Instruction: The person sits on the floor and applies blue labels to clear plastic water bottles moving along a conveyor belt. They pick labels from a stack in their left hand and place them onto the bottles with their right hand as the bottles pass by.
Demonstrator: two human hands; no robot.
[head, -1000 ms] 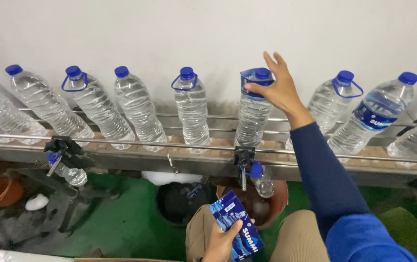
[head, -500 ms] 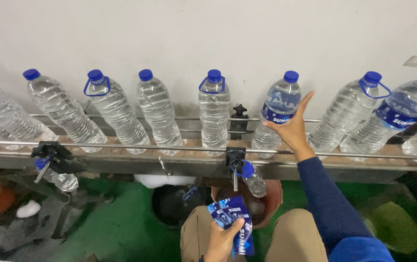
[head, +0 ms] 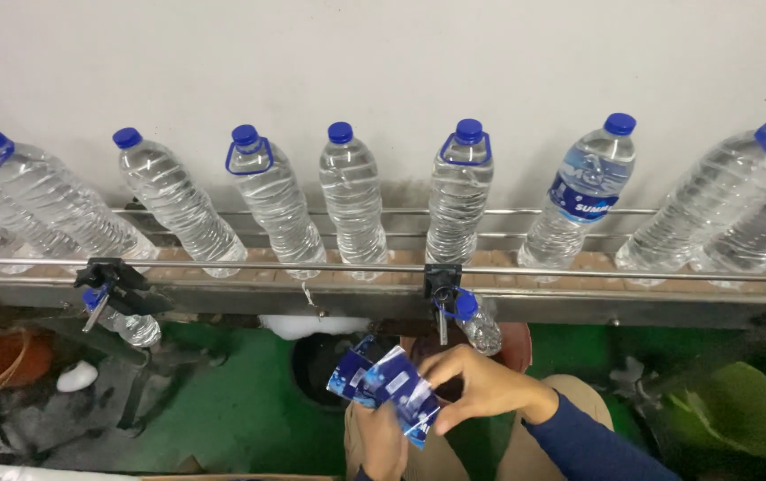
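Low in the middle of the frame, both hands meet over the person's lap. The left hand comes up from the bottom edge with its grip closed around the lower end of a small stack of blue label sleeves, which fans out toward the upper left. The right hand, in a dark blue sleeve, reaches in from the lower right; its fingertips pinch the upper right edge of the stack, the thumb below and the fingers curled over, apparently separating one sleeve from the rest.

Just above the hands, a black clamp sits on the front rail of the conveyor, with a small blue-capped bottle hanging beside it. On the conveyor, across the middle of the frame, stands a row of clear water bottles with blue caps. The unlabelled bottle directly above the clamp is bare and carries a blue handle ring; the labelled bottle to its right already wears a blue band. More bare bottles run to the left, and more bottles, one with a blue band, crowd the right edge. Below, the floor is green, with an orange basin at lower left.

The risks, as I judge them: the sleeves are thin and slick, so the pinch could lift two at once or let the fan slip from the left hand to the floor. With eyes down on the stack, a bare bottle could also pass without a band.
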